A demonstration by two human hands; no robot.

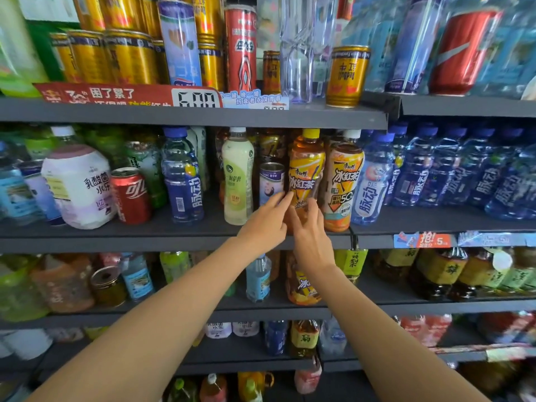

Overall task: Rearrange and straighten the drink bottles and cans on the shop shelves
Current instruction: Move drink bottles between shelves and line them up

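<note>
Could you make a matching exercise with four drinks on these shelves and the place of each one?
Things:
1. gold can
2. red cola can
3. iced tea bottle
4. pale green bottle

Places:
A. middle shelf, touched by both hands
B. top shelf, standing alone at the front edge
C. middle shelf, beside the white jug
D. middle shelf, just left of the small can

Pairs: 1-B, 2-C, 3-A, 4-D
</note>
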